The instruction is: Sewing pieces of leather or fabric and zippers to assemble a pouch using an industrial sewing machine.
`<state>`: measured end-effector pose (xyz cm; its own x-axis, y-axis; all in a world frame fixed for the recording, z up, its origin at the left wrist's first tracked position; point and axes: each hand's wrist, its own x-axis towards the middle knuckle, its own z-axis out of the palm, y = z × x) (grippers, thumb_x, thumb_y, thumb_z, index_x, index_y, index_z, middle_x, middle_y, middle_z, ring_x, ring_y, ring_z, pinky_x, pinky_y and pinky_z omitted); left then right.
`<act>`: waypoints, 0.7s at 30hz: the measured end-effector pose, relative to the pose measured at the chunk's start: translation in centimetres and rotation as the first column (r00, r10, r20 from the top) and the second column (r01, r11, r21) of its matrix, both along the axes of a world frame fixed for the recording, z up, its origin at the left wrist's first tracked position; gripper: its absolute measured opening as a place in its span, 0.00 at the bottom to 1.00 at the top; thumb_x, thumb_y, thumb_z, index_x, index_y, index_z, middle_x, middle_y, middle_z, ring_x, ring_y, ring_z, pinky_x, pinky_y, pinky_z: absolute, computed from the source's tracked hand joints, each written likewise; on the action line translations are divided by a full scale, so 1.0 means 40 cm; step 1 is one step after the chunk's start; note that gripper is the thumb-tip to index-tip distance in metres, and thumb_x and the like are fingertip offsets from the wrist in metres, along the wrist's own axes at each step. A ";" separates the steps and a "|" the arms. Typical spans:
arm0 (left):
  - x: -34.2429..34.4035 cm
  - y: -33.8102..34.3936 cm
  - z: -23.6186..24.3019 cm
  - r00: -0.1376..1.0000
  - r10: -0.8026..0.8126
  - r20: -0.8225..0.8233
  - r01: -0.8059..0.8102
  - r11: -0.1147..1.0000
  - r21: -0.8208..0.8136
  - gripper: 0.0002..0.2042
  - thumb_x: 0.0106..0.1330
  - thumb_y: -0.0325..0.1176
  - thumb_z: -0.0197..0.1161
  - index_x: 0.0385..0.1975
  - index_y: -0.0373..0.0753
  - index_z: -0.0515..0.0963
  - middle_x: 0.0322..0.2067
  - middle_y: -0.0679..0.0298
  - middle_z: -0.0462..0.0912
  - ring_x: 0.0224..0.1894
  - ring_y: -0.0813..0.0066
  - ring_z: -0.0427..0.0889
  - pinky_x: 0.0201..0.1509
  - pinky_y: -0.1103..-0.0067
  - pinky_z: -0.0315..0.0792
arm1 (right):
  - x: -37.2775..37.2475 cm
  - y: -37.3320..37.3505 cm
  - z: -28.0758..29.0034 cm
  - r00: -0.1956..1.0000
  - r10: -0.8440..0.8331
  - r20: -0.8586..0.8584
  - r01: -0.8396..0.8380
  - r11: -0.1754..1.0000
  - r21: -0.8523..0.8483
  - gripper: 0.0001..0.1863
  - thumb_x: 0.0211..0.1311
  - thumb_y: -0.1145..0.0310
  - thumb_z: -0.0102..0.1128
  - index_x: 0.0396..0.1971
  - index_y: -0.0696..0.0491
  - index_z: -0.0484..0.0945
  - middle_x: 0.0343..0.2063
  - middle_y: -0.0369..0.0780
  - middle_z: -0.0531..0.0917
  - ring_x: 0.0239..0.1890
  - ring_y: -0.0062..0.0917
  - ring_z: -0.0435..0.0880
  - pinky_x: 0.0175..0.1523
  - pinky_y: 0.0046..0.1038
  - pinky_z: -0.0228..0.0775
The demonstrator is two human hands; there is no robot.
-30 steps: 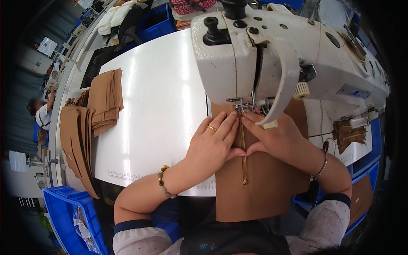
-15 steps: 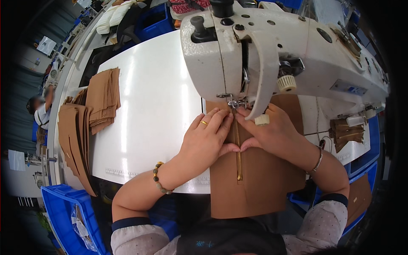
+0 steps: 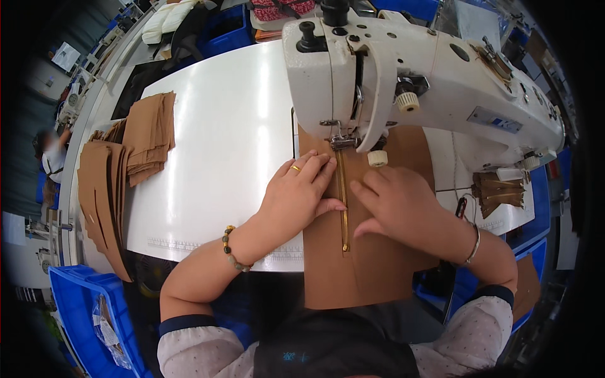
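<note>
A brown panel (image 3: 378,271) lies under the white sewing machine (image 3: 397,69), its near end hanging over the table edge. A brass zipper (image 3: 344,217) runs lengthwise in a slot of the panel, up to the presser foot (image 3: 342,142). My left hand (image 3: 302,189) rests on the panel left of the zipper, fingers stretched out toward the foot and thumb beside the zipper. On the zipper's right side, my right hand (image 3: 400,205) is over the panel with its thumb and fingers apart. Neither hand grips anything.
Stacks of brown pieces (image 3: 148,138) lie at the left of the white table (image 3: 208,157). Small zippered strips (image 3: 498,192) sit to the right. Blue bins (image 3: 94,315) flank me below the table. A person (image 3: 53,154) is at the far left.
My right hand has moved back from the presser foot and away from the zipper, its thumb parting from the left thumb. The whole view has shifted slightly.
</note>
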<state>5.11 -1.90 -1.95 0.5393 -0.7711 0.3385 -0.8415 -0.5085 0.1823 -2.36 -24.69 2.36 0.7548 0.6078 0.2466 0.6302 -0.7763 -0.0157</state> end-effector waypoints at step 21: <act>-0.252 0.144 -0.006 0.998 -0.047 -0.046 0.030 0.943 -0.330 0.13 0.55 0.28 0.75 0.40 0.40 0.84 0.43 0.63 0.85 0.46 0.64 0.85 0.46 0.72 0.81 | -0.287 0.033 -0.054 0.667 0.280 -0.690 0.519 0.490 0.700 0.25 0.78 0.64 0.46 0.66 0.64 0.70 0.67 0.49 0.76 0.69 0.40 0.73 0.77 0.38 0.52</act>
<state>-4.97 3.85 -2.19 0.5351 -0.6418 0.5493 -0.8441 -0.3801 0.3782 -13.85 -23.35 0.18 0.9508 0.3058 -0.0503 0.0097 -0.1915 -0.9814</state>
